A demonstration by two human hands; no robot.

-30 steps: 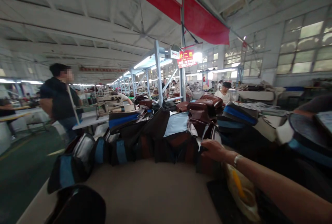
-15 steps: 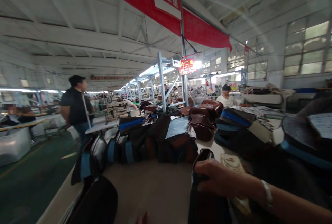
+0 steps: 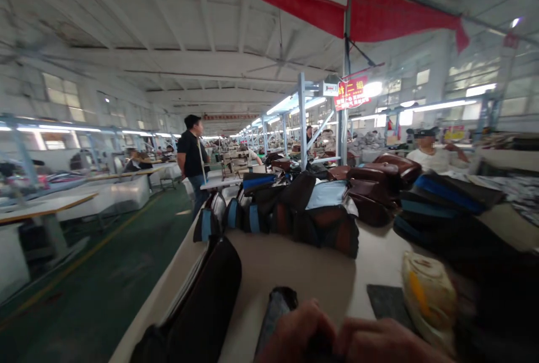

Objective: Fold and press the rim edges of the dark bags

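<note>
At the bottom edge, close to me, both hands come together over a dark fabric piece (image 3: 275, 309) with a greyish side. My left hand (image 3: 301, 332) is closed with its fingers curled on the piece. Beside it, my right hand (image 3: 379, 340) is also closed, its fingertips bent in toward the left hand on the dark material. The lower part of the piece is cut off by the frame and covered by the hands. A cream-coloured rounded device (image 3: 427, 290) with a yellow patch stands to the right, by a dark flat sheet (image 3: 389, 301).
A dark folded stack (image 3: 202, 301) lies along the left of the pale table (image 3: 295, 256). Several black-and-blue pieces (image 3: 252, 220), brown leather-like pieces (image 3: 374, 186) and a dark blue-striped pile (image 3: 446, 206) sit farther back. A person in black (image 3: 192, 152) stands in the aisle.
The view has turned left. My right hand has brought the dark piece nearer to me, and my left hand has come up onto it.
</note>
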